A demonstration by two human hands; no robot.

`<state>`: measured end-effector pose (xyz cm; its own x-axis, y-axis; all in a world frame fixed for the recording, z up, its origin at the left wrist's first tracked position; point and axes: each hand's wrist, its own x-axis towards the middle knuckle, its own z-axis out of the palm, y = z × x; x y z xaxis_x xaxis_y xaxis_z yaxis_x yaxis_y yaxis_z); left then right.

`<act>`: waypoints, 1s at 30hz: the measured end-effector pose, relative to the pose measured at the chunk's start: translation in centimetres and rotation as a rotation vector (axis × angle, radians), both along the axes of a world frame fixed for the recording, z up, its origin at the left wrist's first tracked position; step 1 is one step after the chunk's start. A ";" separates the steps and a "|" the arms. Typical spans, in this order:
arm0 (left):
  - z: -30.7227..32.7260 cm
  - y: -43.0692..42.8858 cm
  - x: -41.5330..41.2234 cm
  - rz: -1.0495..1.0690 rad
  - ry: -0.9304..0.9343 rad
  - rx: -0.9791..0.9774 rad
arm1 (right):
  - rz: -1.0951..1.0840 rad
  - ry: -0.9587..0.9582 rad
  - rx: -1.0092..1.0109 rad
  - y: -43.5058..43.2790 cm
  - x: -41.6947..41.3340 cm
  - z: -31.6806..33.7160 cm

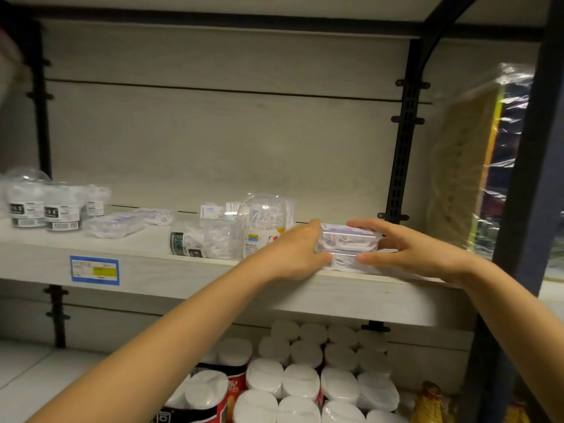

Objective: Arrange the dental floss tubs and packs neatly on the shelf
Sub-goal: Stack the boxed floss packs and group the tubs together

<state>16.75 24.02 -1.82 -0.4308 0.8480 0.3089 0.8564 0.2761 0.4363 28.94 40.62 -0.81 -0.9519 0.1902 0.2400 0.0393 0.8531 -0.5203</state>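
Boxes (pixel 348 241): clear flat boxes of white floss picks, apparently two, one stacked on the other, on the right part of the shelf near its front edge.
Left hand (pixel 293 251): grasps the left end of the stack, fingers over the top and thumb curled against the near side.
Right hand (pixel 406 248): grasps the right end of the stack, fingers reaching over the top and thumb pressed to the near side.
Shelf (pixel 171 276): pale wood-look board that runs from left to right; both forearms reach up to it from below.
Domed tub (pixel 262 221): clear, upright, full of white picks, just left of the left hand and partly hidden by it.
Tipped tub (pixel 198 239): clear, lying on its side with a dark green label, touching the domed tub's left side.
Small packs (pixel 213 210): stand behind the tipped tub, against the back panel.
Flat packs (pixel 114 224): two clear packs lying left of the middle, one farther back than the other.
Upright tubs (pixel 61 209): three with black and white labels, clustered at the far left.
Price tag (pixel 94 270): blue-edged with a yellow patch, on the shelf's front edge; print too blurred to read.
Canisters (pixel 305 377): white-lidded, packed close on the lower shelf.
Wrapped bundle (pixel 467 166): in clear film, in the next bay on the right.
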 end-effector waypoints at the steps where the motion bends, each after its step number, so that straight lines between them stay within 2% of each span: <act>1: 0.1 0.1 0.1 0.008 -0.006 -0.003 | 0.000 -0.011 -0.004 0.0 -0.1 0.0; 4: 0.2 -0.5 0.8 0.027 0.002 -0.025 | 0.004 -0.024 0.037 -0.2 0.1 0.3; 6: -0.2 -1.9 1.5 0.040 0.048 -0.001 | -0.054 0.140 0.113 -1.1 0.4 1.0; 9: -0.8 -5.2 2.0 0.116 0.259 0.273 | -0.061 0.413 0.155 -3.8 -0.3 2.6; 12: 0.6 -8.0 -0.1 0.272 0.347 0.592 | -0.005 0.365 0.126 -6.6 -2.5 3.8; 14: 2.0 -8.6 -2.1 0.410 0.358 0.534 | -0.013 0.278 0.135 -7.8 -4.6 4.0; 16: 3.0 -8.5 -3.5 0.464 0.259 0.331 | -0.058 0.234 0.178 -8.6 -6.5 4.0; 19: 3.6 -8.0 -4.6 0.377 0.093 0.194 | -0.087 0.169 0.123 -8.7 -8.0 3.5; 22: 3.3 -7.8 -4.7 0.328 0.156 0.117 | -0.064 0.155 0.017 -8.7 -8.4 2.7; 27: 4.0 -7.6 -4.3 0.301 0.169 0.220 | -0.090 0.250 0.001 -9.1 -7.5 3.4; 30: 5.8 -8.4 -3.9 0.216 0.052 0.335 | -0.091 0.343 0.037 -9.8 -5.7 5.3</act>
<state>12.86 15.63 4.01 -0.5645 0.5884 0.5789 0.8176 0.3018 0.4904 23.28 30.77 4.47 -0.7940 0.2562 0.5513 -0.0556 0.8724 -0.4856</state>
